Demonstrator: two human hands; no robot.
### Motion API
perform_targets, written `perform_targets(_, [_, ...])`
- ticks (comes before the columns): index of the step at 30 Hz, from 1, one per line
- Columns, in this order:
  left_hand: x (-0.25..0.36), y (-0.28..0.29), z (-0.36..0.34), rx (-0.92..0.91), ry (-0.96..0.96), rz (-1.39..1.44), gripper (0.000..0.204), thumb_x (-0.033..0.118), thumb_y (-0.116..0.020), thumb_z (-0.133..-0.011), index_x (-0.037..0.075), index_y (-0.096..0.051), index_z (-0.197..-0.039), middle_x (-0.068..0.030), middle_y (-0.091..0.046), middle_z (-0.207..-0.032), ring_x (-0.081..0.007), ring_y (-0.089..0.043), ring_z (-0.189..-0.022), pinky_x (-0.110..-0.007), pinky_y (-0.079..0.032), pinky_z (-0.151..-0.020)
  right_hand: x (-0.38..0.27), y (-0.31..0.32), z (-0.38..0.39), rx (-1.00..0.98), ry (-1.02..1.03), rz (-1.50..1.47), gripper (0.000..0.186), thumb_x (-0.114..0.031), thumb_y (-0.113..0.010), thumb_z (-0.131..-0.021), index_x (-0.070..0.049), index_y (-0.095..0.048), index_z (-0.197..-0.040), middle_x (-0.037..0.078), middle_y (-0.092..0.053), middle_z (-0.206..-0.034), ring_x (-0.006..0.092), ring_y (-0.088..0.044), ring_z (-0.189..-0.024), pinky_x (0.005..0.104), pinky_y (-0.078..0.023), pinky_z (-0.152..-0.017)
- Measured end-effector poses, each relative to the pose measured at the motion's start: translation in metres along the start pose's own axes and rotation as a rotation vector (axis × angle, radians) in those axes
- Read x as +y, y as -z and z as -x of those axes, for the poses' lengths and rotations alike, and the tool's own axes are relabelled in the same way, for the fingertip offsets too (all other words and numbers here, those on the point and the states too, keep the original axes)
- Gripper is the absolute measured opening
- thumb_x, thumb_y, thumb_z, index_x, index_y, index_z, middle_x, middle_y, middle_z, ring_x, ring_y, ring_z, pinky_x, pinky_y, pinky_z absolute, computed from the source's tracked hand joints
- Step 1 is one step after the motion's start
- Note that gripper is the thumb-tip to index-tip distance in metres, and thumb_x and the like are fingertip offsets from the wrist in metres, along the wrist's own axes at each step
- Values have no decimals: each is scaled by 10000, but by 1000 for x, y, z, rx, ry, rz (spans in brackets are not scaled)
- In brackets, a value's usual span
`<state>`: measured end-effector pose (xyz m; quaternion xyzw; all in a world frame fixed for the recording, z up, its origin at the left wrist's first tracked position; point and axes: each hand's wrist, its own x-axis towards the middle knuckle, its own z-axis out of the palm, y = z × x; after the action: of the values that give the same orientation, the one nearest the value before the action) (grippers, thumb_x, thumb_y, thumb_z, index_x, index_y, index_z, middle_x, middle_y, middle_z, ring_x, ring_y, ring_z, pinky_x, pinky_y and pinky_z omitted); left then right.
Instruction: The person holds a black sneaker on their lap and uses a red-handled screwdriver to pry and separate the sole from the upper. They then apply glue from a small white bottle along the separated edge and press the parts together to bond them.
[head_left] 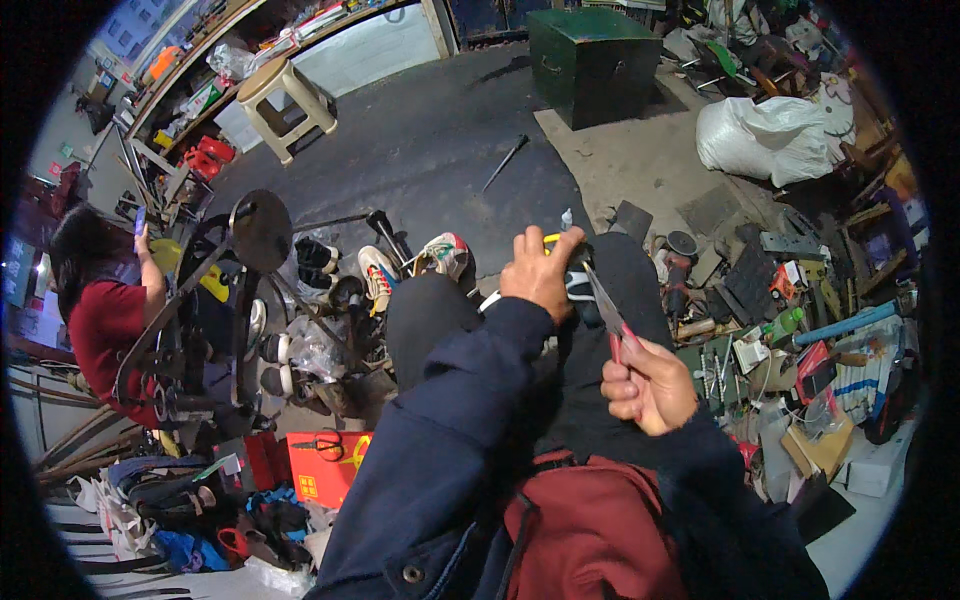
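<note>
My left hand (541, 268) is closed near my right knee, around a small tube with a pale pointed tip (567, 217). A yellow part (551, 239) shows between its fingers; the palm hides the rest. Just beneath that hand is a black-and-white piece (580, 288), too covered to identify. Closer to me on the right, my right hand (648, 388) grips the red handle of a pointed knife (606, 303). Its blade slants up and left, its tip close to the left hand. Whether the tip touches anything I cannot tell.
Shoes (378, 279) and a black metal stand (262, 232) are left of my knees. A person in a red shirt (105, 325) sits beyond, holding a phone. Tools and scraps (745, 345) cover the right side. Ahead are a stool (285, 105), a green chest (590, 65) and a white sack (765, 140).
</note>
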<state>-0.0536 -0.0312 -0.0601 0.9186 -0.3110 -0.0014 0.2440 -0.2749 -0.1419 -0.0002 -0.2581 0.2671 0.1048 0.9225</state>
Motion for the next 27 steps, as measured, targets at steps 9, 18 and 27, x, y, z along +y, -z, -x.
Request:
perform_targets(9, [-39,-10,0,-89,170,324,882,37,-733,-702,236,-451,-1514,-211,-549,-1404,-503,-576,-1273,-541,-496,-1083,-36,114,95,0,537,155,408,-345,-551,-1138,-99,-517,-1462,68,-605,-937,187,-608,-818,316,-504,-693])
perform_targets(18, [-40,38,36,30,5,618,918,144,-865,-717,152,-399,-1507,-204,-588,-1404,-442,-623,-1279,-455,-506,-1071,-22,-13,16,86,499,1023,184,-222,-633,-1080,-60,-584,-1008,-5,-632,-911,44,-541,-737,218,-434,-635])
perform_targets(27, [-46,68,43,-97,-79,1027,864,236,-890,-743,74,-489,-1491,-169,-654,-1329,-265,-638,-1262,-385,-474,-1105,-21,-9,4,98,440,966,111,-147,-607,-1079,-36,-605,-1074,53,-671,-1048,77,-593,-816,247,-479,-721])
